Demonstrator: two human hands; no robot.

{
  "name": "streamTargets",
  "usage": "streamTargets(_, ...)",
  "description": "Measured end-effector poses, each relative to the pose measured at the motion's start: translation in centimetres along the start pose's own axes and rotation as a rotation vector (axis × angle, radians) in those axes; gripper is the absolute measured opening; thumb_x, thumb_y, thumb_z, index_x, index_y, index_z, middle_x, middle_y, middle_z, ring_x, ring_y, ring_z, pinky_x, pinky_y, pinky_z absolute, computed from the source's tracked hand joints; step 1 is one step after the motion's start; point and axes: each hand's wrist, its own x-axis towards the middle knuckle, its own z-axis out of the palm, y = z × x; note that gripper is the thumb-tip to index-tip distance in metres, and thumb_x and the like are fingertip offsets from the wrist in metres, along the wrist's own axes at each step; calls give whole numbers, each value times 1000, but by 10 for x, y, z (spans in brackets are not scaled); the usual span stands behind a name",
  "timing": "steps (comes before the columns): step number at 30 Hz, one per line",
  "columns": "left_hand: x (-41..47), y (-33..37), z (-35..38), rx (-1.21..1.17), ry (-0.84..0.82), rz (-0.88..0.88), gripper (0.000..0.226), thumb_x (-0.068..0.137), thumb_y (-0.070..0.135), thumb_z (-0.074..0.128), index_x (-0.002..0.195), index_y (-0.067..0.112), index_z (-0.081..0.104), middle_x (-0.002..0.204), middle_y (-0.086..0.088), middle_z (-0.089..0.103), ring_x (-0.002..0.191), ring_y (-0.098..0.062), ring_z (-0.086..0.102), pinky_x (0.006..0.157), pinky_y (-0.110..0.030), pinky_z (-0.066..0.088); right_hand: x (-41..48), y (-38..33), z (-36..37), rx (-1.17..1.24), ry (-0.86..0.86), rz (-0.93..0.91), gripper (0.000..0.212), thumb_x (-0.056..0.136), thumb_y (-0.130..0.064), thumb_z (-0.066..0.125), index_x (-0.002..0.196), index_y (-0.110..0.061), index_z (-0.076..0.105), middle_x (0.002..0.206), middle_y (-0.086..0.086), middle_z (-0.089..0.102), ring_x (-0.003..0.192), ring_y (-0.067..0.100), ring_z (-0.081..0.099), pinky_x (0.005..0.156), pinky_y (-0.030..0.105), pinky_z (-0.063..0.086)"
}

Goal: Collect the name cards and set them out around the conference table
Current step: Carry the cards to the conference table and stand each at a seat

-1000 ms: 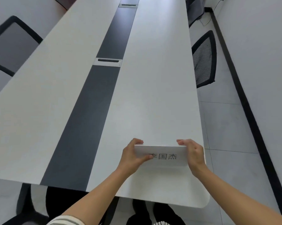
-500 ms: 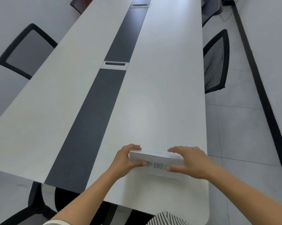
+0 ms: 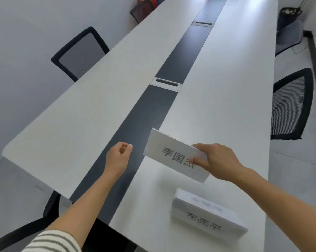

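Along the near end of the long white conference table (image 3: pixel 226 91) we have two name cards. Our right hand (image 3: pixel 218 161) holds one name card (image 3: pixel 173 154) above the tabletop, thumb on its printed face and fingers behind its right end; the card tilts, its left end raised over the edge of the dark centre strip (image 3: pixel 135 135). Its face reads 李国杰 in dark characters, the last one partly covered by our thumb. Our left hand (image 3: pixel 118 158) holds nothing: its fingers curl loosely inward above the dark strip, just beside the card's left end and apart from it.

Closer to us, a second name card (image 3: pixel 208 215) stands on the white surface as a folded tent, near the table's right edge. Its front reads 左亮平; faint grey writing on the sloping upper face is too blurred to read.

Set into the dark strip further up are a silver cable slot (image 3: pixel 166 84) and another cable slot (image 3: pixel 203 23) well beyond it. Nothing lies on the tabletop between the held card and those slots.

Around the table we see a black mesh chair (image 3: pixel 80 55) on the left side, a second mesh chair (image 3: pixel 291 104) on the right, and part of a black chair frame (image 3: pixel 17 235) at the near left corner. At the far left, some dark and coloured items (image 3: pixel 144 6) sit by the wall, too small to tell. A striped sleeve (image 3: pixel 51 242) shows on our left arm.
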Motion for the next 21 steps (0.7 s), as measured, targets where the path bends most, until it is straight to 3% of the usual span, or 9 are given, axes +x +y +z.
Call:
streamTargets(2,26,-32,-1,156,-12,-9,26,94,33,51,104,12,63,104,-4,66,98,-22,62,80,-32,49,36,-13,9,-24,-8,29,31,88,-51,52,117,-42,60,102,-6,71,92,21,61,78,35,50)
streamTargets(5,66,-79,-1,389,-12,18,37,95,36,48,122,11,56,128,-10,57,116,-26,54,96,-40,48,94,-33,27,-75,-25,61,29,89,-48,51,114,-37,61,102,-3,71,94,24,61,76,34,48)
streamTargets(9,106,-133,10,704,-88,36,60,97,48,34,147,14,32,158,-17,22,147,-32,17,119,-45,19,175,-61,56,-120,-37,97,29,91,-42,51,117,-34,60,104,1,69,92,26,60,70,32,41)
streamTargets(11,109,-158,18,824,-113,73,67,97,54,23,152,17,20,161,-17,12,149,-32,7,121,-47,10,211,-71,69,-134,-33,113,28,92,-39,50,117,-32,60,104,2,69,85,25,55,68,32,40)
streamTargets(13,107,-174,23,856,-94,115,70,95,56,18,152,16,19,160,-18,16,149,-33,10,119,-49,9,243,-78,80,-138,-27,138,28,93,-37,50,119,-31,59,104,3,69,83,25,53,68,32,40)
streamTargets(18,111,-180,27,839,-72,127,70,94,56,22,152,15,21,159,-19,18,149,-33,10,118,-52,13,300,-85,96,-156,-16,180,29,94,-35,50,121,-26,57,106,5,68,89,28,57,69,33,40)
streamTargets(21,111,-180,26,829,-91,119,69,95,55,17,151,15,22,159,-19,18,149,-34,11,116,-53,16,314,-83,99,-155,-25,193,38,93,-38,52,130,-28,51,119,6,65,102,30,59,77,37,46)
